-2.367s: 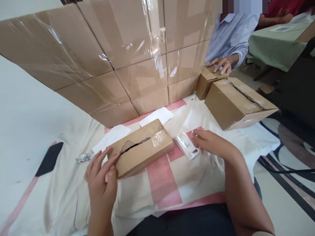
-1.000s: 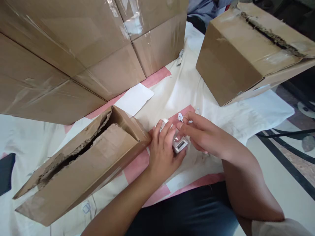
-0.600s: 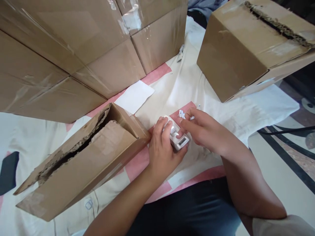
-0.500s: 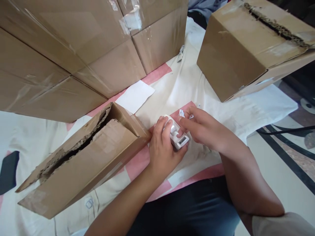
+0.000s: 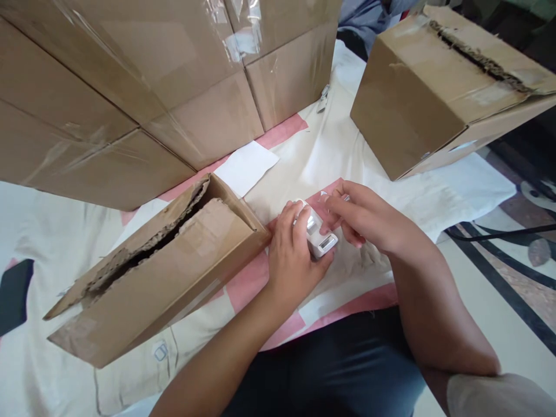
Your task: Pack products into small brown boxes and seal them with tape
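Note:
My left hand (image 5: 293,249) is closed round a small white box (image 5: 316,225) with a dark label near its lower end. The fingers lie over its left side and the thumb is under the near end. At the box's right edge, my right hand (image 5: 356,214) is bent in a pinch. A small white piece with blue print, perhaps a sticker (image 5: 324,196), shows at its fingertips. Part of that piece is hidden by the fingers, and I cannot tell whether a fingertip touches the box.
Left of my hands lies a torn-open cardboard box (image 5: 174,260). Taped cartons (image 5: 182,87) are stacked behind it, and another carton (image 5: 408,104) sits at the back right. A white sheet of paper (image 5: 247,168) and a dark flat object (image 5: 16,295) lie on the cloth (image 5: 321,156).
My right fingers have drawn back slightly from the face of the white box. The box is tilted a little differently in my left hand. The whole view has shifted slightly.

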Action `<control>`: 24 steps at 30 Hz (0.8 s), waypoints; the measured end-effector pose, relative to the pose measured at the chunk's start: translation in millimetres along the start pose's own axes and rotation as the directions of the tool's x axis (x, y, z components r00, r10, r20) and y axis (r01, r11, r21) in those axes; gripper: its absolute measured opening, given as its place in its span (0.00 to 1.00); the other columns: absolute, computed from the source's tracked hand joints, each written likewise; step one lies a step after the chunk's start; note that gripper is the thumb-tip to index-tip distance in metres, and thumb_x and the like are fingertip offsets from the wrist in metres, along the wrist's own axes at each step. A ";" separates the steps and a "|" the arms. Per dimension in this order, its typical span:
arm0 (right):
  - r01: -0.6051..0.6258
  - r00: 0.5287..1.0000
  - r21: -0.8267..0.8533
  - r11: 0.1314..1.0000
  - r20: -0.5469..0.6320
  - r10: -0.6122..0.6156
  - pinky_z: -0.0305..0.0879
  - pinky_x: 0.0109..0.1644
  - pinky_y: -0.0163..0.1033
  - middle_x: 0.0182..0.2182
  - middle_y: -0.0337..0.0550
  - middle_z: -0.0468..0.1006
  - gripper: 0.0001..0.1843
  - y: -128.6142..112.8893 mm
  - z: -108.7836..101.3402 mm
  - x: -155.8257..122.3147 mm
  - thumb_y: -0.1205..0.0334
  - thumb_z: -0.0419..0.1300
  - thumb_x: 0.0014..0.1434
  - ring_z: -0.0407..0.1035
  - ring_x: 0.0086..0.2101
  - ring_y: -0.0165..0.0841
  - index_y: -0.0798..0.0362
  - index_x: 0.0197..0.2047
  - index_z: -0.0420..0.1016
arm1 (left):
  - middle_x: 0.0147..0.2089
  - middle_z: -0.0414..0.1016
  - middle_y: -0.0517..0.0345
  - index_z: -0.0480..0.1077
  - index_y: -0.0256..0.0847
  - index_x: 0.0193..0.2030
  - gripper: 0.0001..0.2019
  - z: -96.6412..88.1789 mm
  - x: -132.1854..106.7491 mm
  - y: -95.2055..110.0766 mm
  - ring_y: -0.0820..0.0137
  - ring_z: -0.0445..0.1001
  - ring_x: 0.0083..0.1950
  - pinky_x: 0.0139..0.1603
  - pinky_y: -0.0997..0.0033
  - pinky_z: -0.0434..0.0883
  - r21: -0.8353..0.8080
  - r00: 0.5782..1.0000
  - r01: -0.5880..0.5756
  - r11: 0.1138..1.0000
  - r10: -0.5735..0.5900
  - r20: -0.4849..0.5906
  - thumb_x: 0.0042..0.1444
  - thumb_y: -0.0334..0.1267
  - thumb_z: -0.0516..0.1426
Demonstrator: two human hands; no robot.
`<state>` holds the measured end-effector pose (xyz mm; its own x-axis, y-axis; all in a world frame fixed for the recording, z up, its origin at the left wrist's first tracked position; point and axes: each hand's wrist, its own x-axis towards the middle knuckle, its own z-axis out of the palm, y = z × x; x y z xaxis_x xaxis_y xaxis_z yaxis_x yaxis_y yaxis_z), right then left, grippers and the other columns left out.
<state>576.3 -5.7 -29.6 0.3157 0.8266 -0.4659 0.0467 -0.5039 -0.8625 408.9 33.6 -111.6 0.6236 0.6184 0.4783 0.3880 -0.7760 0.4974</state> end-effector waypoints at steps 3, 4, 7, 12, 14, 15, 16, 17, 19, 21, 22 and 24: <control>0.002 1.000 -0.033 0.999 -0.017 -0.002 0.56 0.19 0.36 0.28 0.44 0.82 0.16 -1.8 -0.1 -0.4 0.48 0.59 0.66 0.62 0.14 0.27 0.49 0.36 0.62 | 0.70 0.62 0.35 0.49 0.36 0.73 0.42 -0.9 0.6 1.5 0.49 0.54 0.76 0.73 0.46 0.62 0.046 1.000 -0.002 0.999 0.003 -0.018 0.59 0.51 0.63; 0.006 1.000 -0.034 0.999 -0.016 -0.007 0.58 0.19 0.37 0.28 0.44 0.82 0.16 -2.3 0.1 -0.3 0.47 0.59 0.66 0.62 0.14 0.27 0.49 0.37 0.62 | 0.70 0.62 0.35 0.50 0.35 0.73 0.42 -1.2 0.8 1.8 0.49 0.54 0.76 0.73 0.47 0.62 0.059 1.000 -0.004 0.998 0.005 -0.015 0.60 0.51 0.63; 0.020 1.000 -0.040 0.999 -0.001 -0.020 0.59 0.20 0.37 0.28 0.44 0.82 0.16 -2.8 1.2 -0.3 0.47 0.58 0.67 0.62 0.13 0.27 0.49 0.37 0.61 | 0.70 0.63 0.35 0.53 0.33 0.71 0.40 -1.8 1.1 2.4 0.50 0.56 0.76 0.73 0.50 0.62 0.088 1.000 -0.012 0.996 0.012 0.001 0.60 0.51 0.62; 0.031 0.998 -0.048 0.998 0.062 -0.028 0.55 0.18 0.36 0.31 0.46 0.83 0.18 -0.5 2.9 -2.2 0.44 0.56 0.68 0.61 0.12 0.25 0.50 0.36 0.62 | 0.71 0.63 0.36 0.54 0.32 0.71 0.39 -2.0 1.5 2.9 0.51 0.57 0.76 0.73 0.52 0.62 0.120 1.000 -0.008 0.993 0.008 0.004 0.60 0.51 0.62; 0.029 0.996 -0.031 0.999 0.080 -0.027 0.52 0.18 0.36 0.31 0.46 0.83 0.18 1.0 2.7 -2.4 0.44 0.57 0.67 0.60 0.12 0.25 0.50 0.36 0.62 | 0.71 0.63 0.36 0.54 0.32 0.71 0.39 -2.3 1.7 3.5 0.51 0.57 0.75 0.73 0.52 0.62 0.118 1.000 -0.004 0.993 0.004 0.006 0.59 0.50 0.62; 0.025 0.996 -0.016 1.000 0.082 -0.024 0.50 0.17 0.36 0.30 0.46 0.83 0.18 1.8 2.6 -2.1 0.44 0.58 0.67 0.59 0.12 0.25 0.50 0.36 0.62 | 0.71 0.63 0.36 0.53 0.32 0.71 0.40 -2.5 1.7 3.6 0.51 0.58 0.75 0.73 0.52 0.62 0.115 1.000 -0.003 0.993 0.002 0.007 0.59 0.49 0.62; 0.020 0.996 0.007 1.000 0.086 -0.020 0.48 0.17 0.36 0.30 0.46 0.83 0.18 2.5 2.5 -1.5 0.44 0.59 0.66 0.58 0.12 0.24 0.50 0.36 0.62 | 0.70 0.63 0.36 0.53 0.32 0.71 0.40 -2.6 1.7 3.7 0.51 0.58 0.75 0.73 0.52 0.63 0.112 1.000 -0.002 0.994 0.001 0.008 0.59 0.49 0.63; 0.015 0.995 0.038 0.999 0.094 -0.018 0.47 0.17 0.36 0.29 0.46 0.83 0.19 3.2 2.6 -0.8 0.44 0.59 0.66 0.56 0.12 0.24 0.50 0.36 0.61 | 0.70 0.63 0.36 0.53 0.32 0.71 0.40 -2.6 1.7 3.6 0.51 0.58 0.75 0.73 0.52 0.63 0.109 1.000 -0.002 0.994 0.002 0.008 0.58 0.49 0.63; 0.010 0.993 0.108 0.994 0.115 -0.023 0.44 0.17 0.36 0.28 0.46 0.82 0.19 4.3 3.2 0.9 0.44 0.60 0.65 0.54 0.12 0.24 0.49 0.35 0.61 | 0.70 0.64 0.36 0.54 0.33 0.71 0.40 -2.4 1.5 2.8 0.51 0.59 0.74 0.72 0.51 0.63 0.104 1.000 -0.002 0.995 0.002 0.003 0.58 0.50 0.63; 0.015 0.990 0.160 0.987 0.134 -0.037 0.42 0.18 0.36 0.27 0.45 0.82 0.18 4.3 4.5 2.2 0.45 0.60 0.65 0.52 0.12 0.23 0.49 0.35 0.60 | 0.70 0.64 0.36 0.54 0.34 0.71 0.40 -1.6 1.4 1.3 0.50 0.60 0.74 0.72 0.50 0.63 0.097 1.000 0.000 0.995 0.001 -0.005 0.58 0.51 0.63; 0.025 0.989 0.176 0.984 0.136 -0.050 0.40 0.18 0.36 0.26 0.45 0.82 0.18 3.9 5.3 2.5 0.46 0.60 0.65 0.51 0.12 0.23 0.49 0.34 0.60 | 0.70 0.63 0.36 0.53 0.34 0.71 0.41 -1.0 1.3 0.5 0.50 0.60 0.73 0.72 0.50 0.63 0.092 1.000 0.003 0.996 -0.002 -0.007 0.58 0.51 0.63; 0.039 0.990 0.186 0.982 0.129 -0.064 0.38 0.19 0.36 0.26 0.42 0.81 0.16 2.6 7.1 2.8 0.49 0.60 0.63 0.49 0.12 0.22 0.49 0.34 0.59 | 0.70 0.63 0.36 0.52 0.35 0.71 0.42 0.1 1.0 -0.9 0.50 0.60 0.74 0.71 0.49 0.63 0.083 1.000 0.003 0.997 -0.003 -0.005 0.57 0.52 0.64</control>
<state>570.6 -2.9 -34.6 0.1869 0.8826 -0.4315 -0.1180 -0.4159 -0.9017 409.3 34.9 -111.7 0.6192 0.6213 0.4803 0.4451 -0.7815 0.4371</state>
